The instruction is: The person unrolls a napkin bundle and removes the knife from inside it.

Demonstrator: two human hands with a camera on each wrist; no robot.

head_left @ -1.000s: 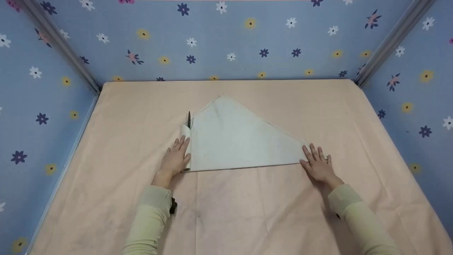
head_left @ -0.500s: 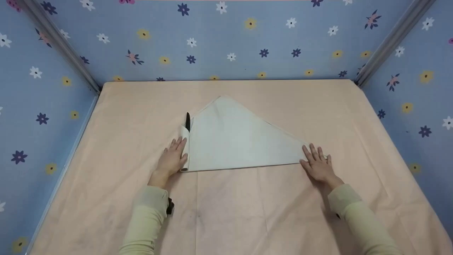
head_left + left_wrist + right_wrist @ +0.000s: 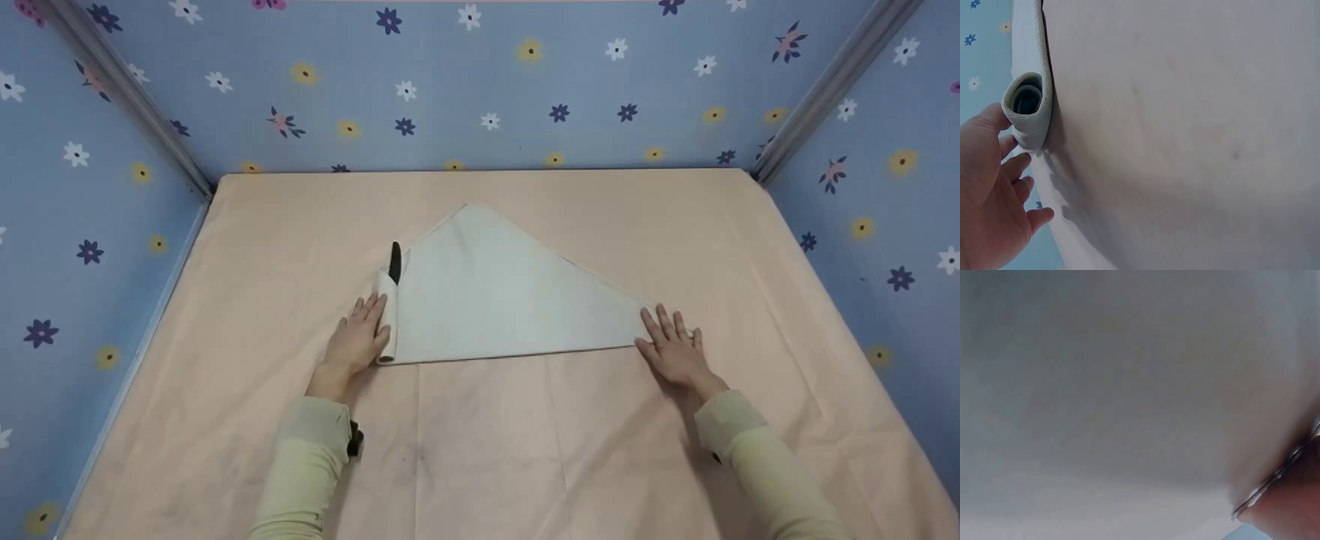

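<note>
A pale, folded cloth (image 3: 502,292) lies flat, with a peak at the back and a narrow corner at the right. Its left edge forms a roll (image 3: 388,322), whose hollow end shows in the left wrist view. Out of the roll's far end sticks a slim black piece with a rounded tip (image 3: 395,262); the rest is hidden. My left hand (image 3: 356,337) touches the roll's left side with extended fingers, and its thumb (image 3: 992,117) lies against the near end. My right hand (image 3: 675,352) rests on the right corner, fingers spread.
The cloth lies on a table with a peach-coloured cover (image 3: 487,450), lightly creased. Flowered blue panels (image 3: 480,82) stand behind and at both sides, joined by grey corner posts (image 3: 832,97).
My left hand and the roll have shifted a little left, and the flat part of the cloth reaches further left. The black piece moved along and shows broader. My right hand stays put.
</note>
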